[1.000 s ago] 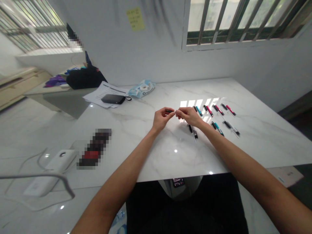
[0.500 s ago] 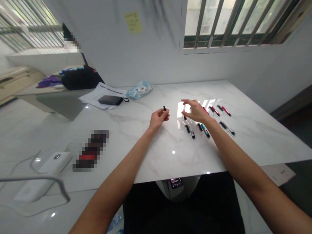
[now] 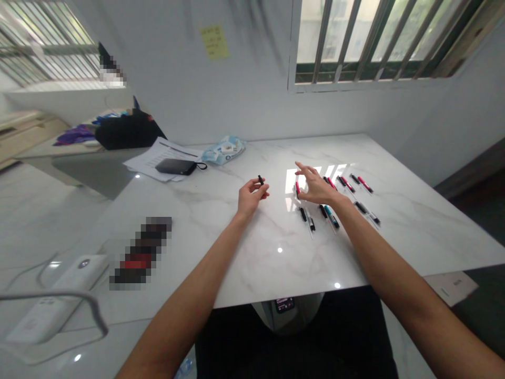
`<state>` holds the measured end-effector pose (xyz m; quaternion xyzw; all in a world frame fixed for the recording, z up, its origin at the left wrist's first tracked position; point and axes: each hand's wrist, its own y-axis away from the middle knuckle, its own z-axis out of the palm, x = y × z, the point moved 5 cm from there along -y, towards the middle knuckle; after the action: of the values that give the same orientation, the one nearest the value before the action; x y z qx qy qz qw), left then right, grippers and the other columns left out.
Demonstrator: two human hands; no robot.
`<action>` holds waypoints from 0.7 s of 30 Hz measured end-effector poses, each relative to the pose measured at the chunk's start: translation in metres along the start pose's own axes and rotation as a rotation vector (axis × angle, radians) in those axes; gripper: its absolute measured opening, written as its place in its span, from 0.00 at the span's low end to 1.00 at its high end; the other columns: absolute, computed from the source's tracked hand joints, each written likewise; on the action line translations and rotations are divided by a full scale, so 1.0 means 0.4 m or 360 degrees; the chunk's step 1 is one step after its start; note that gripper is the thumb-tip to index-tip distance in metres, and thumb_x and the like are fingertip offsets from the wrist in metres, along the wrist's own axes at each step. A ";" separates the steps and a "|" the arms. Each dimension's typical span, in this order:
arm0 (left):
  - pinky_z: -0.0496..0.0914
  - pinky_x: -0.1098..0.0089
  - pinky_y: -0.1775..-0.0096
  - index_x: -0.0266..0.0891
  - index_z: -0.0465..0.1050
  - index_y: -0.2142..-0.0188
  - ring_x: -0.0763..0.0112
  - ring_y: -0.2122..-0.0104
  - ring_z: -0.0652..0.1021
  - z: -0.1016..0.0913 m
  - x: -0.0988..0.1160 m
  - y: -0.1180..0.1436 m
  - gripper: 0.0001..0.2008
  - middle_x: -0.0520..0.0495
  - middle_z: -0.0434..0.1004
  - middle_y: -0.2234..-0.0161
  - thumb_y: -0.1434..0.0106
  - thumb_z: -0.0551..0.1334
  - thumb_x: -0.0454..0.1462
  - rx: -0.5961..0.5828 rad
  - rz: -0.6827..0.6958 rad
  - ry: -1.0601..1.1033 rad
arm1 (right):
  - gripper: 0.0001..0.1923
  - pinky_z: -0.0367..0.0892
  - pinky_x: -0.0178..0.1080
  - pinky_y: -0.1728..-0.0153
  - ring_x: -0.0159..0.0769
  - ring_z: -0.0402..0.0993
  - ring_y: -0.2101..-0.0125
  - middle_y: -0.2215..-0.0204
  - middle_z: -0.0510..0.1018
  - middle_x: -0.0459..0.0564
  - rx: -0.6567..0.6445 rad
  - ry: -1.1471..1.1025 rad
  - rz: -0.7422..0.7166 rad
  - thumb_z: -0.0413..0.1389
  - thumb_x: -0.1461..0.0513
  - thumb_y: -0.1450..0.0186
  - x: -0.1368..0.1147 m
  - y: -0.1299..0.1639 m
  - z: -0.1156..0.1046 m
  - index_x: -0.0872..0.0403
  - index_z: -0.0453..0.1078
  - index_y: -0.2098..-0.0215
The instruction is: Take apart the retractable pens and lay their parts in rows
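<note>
Now: left hand pinches small black pen cap | right hand spread wide over red-and-black pen | white marble table

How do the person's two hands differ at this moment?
The left hand is curled, pinching a small black pen piece upright in its fingers; the right hand is spread open and holds nothing. The left is over bare table; the right is over the laid-out pens, by a red one. Both are bare.

Hands parted; left hand keeps black cap, right hand lowered onto red pen.
</note>
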<state>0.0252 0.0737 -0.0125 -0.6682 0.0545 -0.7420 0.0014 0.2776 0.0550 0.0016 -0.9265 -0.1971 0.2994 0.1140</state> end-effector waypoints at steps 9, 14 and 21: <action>0.74 0.68 0.64 0.37 0.79 0.57 0.73 0.73 0.79 0.012 0.002 0.009 0.26 0.47 0.81 0.65 0.50 0.77 0.50 -0.0063 0.0000 -0.0038 | 0.56 0.53 0.64 0.32 0.65 0.49 0.28 0.39 0.75 0.57 -0.0164 0.0163 0.0030 0.66 0.61 0.44 0.023 0.010 0.013 0.50 0.47 0.22; 0.73 0.67 0.64 0.36 0.81 0.60 0.73 0.73 0.78 0.018 0.002 0.011 0.26 0.47 0.80 0.66 0.50 0.77 0.52 -0.0123 -0.0001 -0.0068 | 0.55 0.56 0.66 0.35 0.63 0.62 0.35 0.45 0.80 0.55 -0.0116 0.0183 0.0001 0.66 0.61 0.44 0.030 -0.002 0.010 0.48 0.49 0.23; 0.73 0.67 0.65 0.36 0.81 0.62 0.73 0.74 0.77 0.020 0.008 0.015 0.26 0.47 0.81 0.67 0.51 0.78 0.53 -0.0116 0.0015 -0.0094 | 0.55 0.49 0.69 0.32 0.69 0.46 0.27 0.30 0.65 0.60 -0.0165 0.0287 0.0088 0.66 0.57 0.43 0.033 0.003 0.024 0.49 0.49 0.22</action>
<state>0.0324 0.0668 -0.0090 -0.6891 0.0846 -0.7195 -0.0176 0.2822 0.0605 -0.0131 -0.9595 -0.1755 0.2071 0.0748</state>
